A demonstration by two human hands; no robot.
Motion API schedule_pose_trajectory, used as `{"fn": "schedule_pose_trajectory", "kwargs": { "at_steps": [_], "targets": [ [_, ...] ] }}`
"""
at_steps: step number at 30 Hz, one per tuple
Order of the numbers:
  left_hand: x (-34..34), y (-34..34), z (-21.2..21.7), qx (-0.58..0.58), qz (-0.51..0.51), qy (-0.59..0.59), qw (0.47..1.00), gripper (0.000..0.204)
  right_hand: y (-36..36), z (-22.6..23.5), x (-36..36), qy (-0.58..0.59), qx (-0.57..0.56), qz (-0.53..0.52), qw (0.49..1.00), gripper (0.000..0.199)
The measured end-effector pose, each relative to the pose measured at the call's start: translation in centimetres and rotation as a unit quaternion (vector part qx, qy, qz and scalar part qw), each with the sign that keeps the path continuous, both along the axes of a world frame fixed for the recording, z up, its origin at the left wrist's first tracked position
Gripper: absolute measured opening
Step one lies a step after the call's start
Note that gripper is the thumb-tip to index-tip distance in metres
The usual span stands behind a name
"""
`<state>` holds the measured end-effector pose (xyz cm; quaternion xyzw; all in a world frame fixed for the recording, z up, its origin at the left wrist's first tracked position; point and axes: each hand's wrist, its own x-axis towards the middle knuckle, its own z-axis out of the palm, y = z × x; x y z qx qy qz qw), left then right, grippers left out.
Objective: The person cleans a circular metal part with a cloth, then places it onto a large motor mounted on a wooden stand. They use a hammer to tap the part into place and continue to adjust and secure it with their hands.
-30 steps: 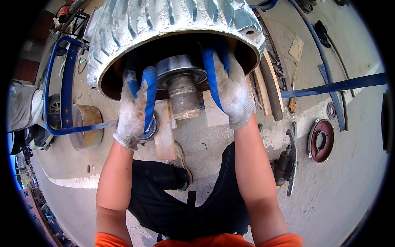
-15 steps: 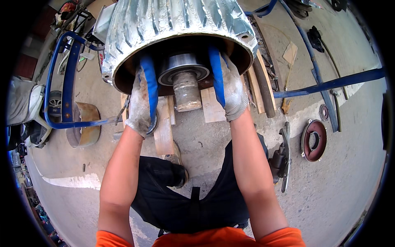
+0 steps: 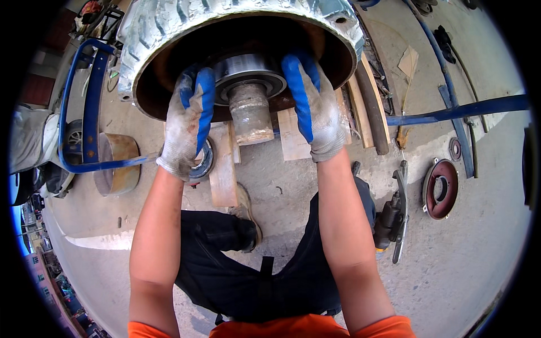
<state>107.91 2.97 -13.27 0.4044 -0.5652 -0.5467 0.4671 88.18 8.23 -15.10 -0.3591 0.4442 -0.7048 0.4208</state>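
A large motor housing point(image 3: 169, 29) with silver-grey ribs stands before me, its round mouth toward me. Inside it a steel ball bearing point(image 3: 274, 84) sits around a thick, worn shaft point(image 3: 251, 119) that sticks out. My left hand point(image 3: 189, 115), in a white and blue work glove, is at the bearing's left side, fingers pointing into the mouth. My right hand point(image 3: 316, 107), gloved alike, is at its right side, fingers stretched forward. Both hands look open; whether their fingertips touch the bearing I cannot tell. The housing's inside is dark.
Wooden boards point(image 3: 224, 174) lie beneath the housing. At right on the floor are a puller-like tool point(image 3: 394, 211), a dark red flange cover point(image 3: 434, 197) and a small ring point(image 3: 455, 149). Blue metal bars point(image 3: 468, 111) run across the right; a blue frame point(image 3: 66, 124) and a rusty drum point(image 3: 121, 169) stand left.
Both hands have drawn back some way out of the housing mouth, and more of their fingers shows. The view has shifted, so the housing appears larger and higher.
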Motion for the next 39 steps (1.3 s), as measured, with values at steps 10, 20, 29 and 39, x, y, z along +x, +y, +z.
{"fn": "schedule_pose_trajectory", "kwargs": {
  "at_steps": [10, 20, 29, 39],
  "targets": [
    [-1.5, 0.8, 2.6, -0.016, -0.038, -0.109, 0.993, 0.062, -0.5, -1.9, 0.5, -0.055, -0.054, 0.040, 0.996, 0.063],
    [0.6, -1.6, -0.6, 0.033, -0.036, 0.039, 0.998, 0.060, -1.0, -0.8, 1.5, 0.000, -0.055, -0.052, 0.997, 0.039],
    [-0.6, -1.0, 0.8, -0.002, -0.066, 0.021, 0.998, 0.058, -1.1, -0.6, 3.0, 0.090, -0.106, -0.119, 0.983, 0.043],
    [-1.9, -0.5, 0.2, 0.006, 0.041, 0.014, 0.999, 0.037, -0.8, -2.9, 1.5, 0.407, -0.105, -0.190, 0.887, 0.061]
  ]
}}
